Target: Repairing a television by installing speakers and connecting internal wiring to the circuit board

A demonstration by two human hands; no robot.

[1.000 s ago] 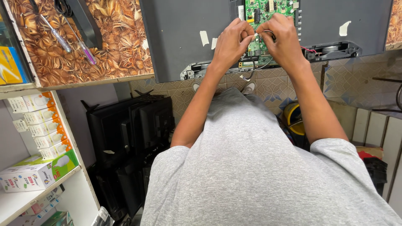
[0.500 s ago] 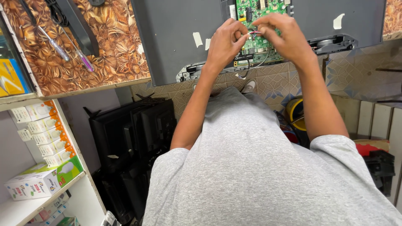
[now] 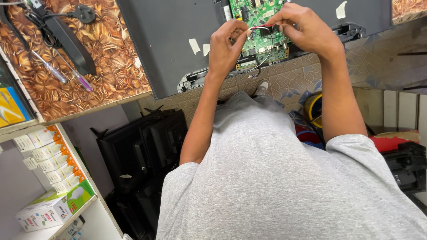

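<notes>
Pinching a thin wire (image 3: 262, 33) between them, both hands' fingers, left hand (image 3: 226, 44) and right hand (image 3: 307, 29), work over the circuit board (image 3: 258, 22) near the desk (image 3: 111, 66) edge.

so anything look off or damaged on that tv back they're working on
The dark TV back panel hangs over the bench edge, with its green circuit board exposed. Thin red and black wires run loose between the left hand and right hand. Torn tape scraps dot the panel.
</notes>
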